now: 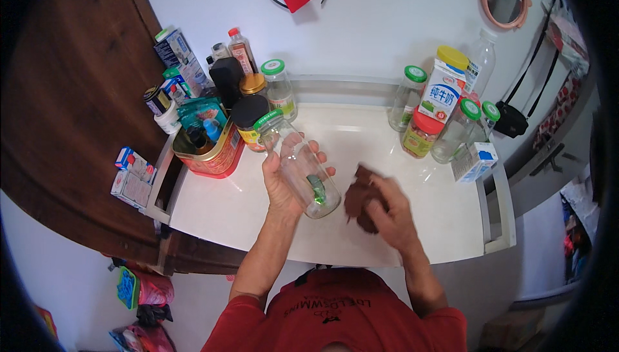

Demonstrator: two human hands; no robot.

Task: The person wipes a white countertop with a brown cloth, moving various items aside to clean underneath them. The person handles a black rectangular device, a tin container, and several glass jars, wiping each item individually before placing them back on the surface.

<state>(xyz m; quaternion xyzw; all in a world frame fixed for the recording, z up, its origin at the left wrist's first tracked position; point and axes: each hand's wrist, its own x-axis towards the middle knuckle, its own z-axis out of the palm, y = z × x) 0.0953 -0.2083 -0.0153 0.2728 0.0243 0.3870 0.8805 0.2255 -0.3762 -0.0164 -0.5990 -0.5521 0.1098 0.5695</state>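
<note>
A clear glass jar [298, 162] with a green lid is tilted above the white tabletop [335, 242], its lid toward the far left and its base toward me. My left hand [282, 187] is wrapped around its side. A green patch shows near the base; whether it is on the glass or inside I cannot tell. To the right of the base, my right hand [392, 218] grips a brown cloth [361, 198], bunched under the fingers and slightly blurred. The cloth and the jar are apart.
At the left, a red tin [216, 158] holds small bottles and packets, beside a dark-lidded jar [250, 120]. Several green-lidded jars, a milk carton [442, 91] and a red-lidded jar [420, 136] stand at the right. A raised rail [500, 216] edges the table.
</note>
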